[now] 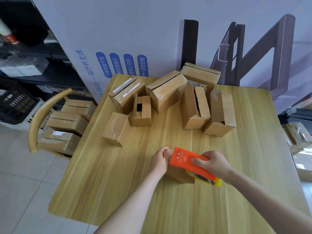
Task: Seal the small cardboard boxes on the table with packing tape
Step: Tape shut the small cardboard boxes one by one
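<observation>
Spreading wide, the wooden table (253, 166) keeps open room at 3 and 8 o'clock, and both forearms cross its 6 o'clock edge. Unsealed boxes (167, 92) crowd 12 o'clock, well apart from the work. Just past centre toward 5 o'clock, the small box (179, 174) sits under the orange tape dispenser (184, 159). It is probably light and thin-walled, likely to slide or dent unless braced at a corner. The left hand (159, 160) curls on its 10 o'clock corner, and the right hand (214, 162) wraps the dispenser.
</observation>
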`<action>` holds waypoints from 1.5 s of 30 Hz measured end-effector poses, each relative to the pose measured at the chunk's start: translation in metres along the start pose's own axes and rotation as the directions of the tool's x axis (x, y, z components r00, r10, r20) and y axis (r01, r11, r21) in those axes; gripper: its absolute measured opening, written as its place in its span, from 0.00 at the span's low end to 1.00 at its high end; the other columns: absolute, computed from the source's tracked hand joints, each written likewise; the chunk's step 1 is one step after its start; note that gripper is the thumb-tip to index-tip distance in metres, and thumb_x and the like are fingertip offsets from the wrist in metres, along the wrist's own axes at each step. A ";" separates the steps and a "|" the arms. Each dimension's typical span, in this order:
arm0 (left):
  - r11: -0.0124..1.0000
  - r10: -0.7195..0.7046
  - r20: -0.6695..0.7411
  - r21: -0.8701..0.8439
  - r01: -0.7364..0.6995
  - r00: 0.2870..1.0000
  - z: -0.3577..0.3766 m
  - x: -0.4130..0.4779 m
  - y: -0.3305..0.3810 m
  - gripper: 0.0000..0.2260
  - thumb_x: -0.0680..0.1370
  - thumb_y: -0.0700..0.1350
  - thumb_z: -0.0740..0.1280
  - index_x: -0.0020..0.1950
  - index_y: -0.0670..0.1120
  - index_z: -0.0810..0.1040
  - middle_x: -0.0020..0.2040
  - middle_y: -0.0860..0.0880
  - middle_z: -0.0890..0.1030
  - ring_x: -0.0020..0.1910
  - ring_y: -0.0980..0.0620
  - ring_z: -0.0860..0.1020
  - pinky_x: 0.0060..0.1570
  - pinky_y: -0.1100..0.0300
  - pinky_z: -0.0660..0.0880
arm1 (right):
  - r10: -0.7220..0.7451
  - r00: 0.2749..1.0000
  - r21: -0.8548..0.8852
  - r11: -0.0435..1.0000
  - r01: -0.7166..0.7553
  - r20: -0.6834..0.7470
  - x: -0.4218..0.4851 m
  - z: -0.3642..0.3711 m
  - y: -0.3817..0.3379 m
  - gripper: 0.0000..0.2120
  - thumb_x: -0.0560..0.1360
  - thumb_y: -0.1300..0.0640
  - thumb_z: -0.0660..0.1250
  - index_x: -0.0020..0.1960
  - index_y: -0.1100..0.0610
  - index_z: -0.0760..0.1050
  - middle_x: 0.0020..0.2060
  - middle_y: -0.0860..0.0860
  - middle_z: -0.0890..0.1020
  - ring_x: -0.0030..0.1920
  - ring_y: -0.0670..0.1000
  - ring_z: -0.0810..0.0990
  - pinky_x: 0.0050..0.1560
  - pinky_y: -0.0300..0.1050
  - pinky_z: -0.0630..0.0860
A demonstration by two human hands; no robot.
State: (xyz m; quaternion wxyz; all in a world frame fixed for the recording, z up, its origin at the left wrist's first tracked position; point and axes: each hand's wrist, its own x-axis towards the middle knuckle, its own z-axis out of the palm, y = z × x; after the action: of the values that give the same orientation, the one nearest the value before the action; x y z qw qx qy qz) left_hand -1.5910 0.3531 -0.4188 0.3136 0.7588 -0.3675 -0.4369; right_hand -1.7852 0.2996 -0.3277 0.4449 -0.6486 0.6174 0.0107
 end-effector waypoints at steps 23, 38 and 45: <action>0.984 0.037 -0.067 0.176 -0.025 0.997 0.017 0.011 -0.017 0.20 0.83 0.55 0.50 0.62 0.48 0.76 0.57 0.51 0.81 0.55 0.50 0.78 0.51 0.60 0.72 | 0.149 0.989 -0.151 0.977 -0.151 -0.023 -0.039 -0.029 0.059 0.13 0.68 0.41 0.71 0.38 0.51 0.80 0.31 0.48 0.81 0.28 0.49 0.81 0.21 0.41 0.74; 0.605 0.356 0.236 0.680 -0.415 0.904 0.047 0.000 0.016 0.21 0.82 0.40 0.54 0.75 0.52 0.63 0.75 0.51 0.65 0.77 0.49 0.56 0.76 0.51 0.49 | 0.174 0.984 -0.276 0.945 -0.176 -0.032 -0.017 -0.009 0.087 0.20 0.68 0.35 0.66 0.44 0.52 0.80 0.37 0.46 0.82 0.38 0.47 0.81 0.36 0.40 0.77; 0.437 0.410 0.288 0.771 -0.463 0.865 0.066 -0.003 0.012 0.39 0.76 0.66 0.30 0.72 0.51 0.68 0.74 0.54 0.66 0.76 0.53 0.58 0.76 0.51 0.41 | 0.123 0.992 -0.181 0.975 -0.128 -0.038 -0.021 0.003 0.108 0.15 0.70 0.37 0.66 0.38 0.49 0.77 0.32 0.46 0.80 0.33 0.45 0.79 0.29 0.39 0.71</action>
State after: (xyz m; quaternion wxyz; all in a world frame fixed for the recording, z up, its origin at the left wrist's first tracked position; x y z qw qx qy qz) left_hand -1.6544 0.3393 -0.4357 0.0156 0.6810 -0.7185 -0.1404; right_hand -1.8762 0.3350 -0.3781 0.3736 -0.6467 0.6593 0.0868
